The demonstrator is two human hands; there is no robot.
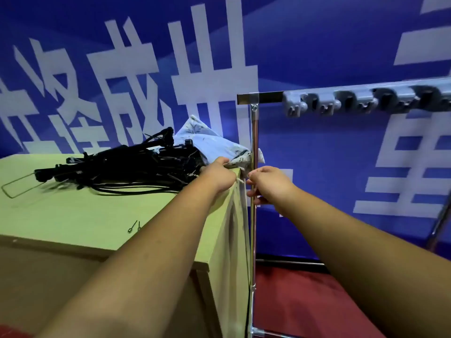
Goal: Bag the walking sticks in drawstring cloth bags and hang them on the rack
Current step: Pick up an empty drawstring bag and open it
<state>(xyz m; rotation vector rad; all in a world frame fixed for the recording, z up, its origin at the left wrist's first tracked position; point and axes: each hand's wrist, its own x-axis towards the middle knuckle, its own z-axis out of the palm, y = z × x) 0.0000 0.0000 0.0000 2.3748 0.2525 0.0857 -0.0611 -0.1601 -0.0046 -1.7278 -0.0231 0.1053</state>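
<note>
Head view, both arms stretched forward; left hand [217, 175] at the far right corner of the surface [73, 215], knuckles up, its fingers [220, 161] curled tight on the edge of the pale printed cloth bags [207, 140] heaped there; fingertips hidden under the fabric; a pale hanging cloth [238, 215] falls from this grip down the right side of the surface, its lower end merging with the side panel and hard to trace; right hand [268, 184] just right of the corner, against the chrome upright of the rack [254, 132], fingers curled; the upright crosses them, so whether they pinch the thin drawstring [241, 181] between the two hands, the upright, or nothing cannot be told; walking sticks [127, 164] lie folded in a black tangled pile on the far part of the surface, left of the bags and touching them, single sticks not separable; rack crossbar with its grey row of hooks runs off the right edge, blurred; wire loop [17, 189] on the far left, cut slightly by blur; two small pins [134, 226] near the left forearm; blue banner [317, 45] behind; red floor [305, 301] below
</note>
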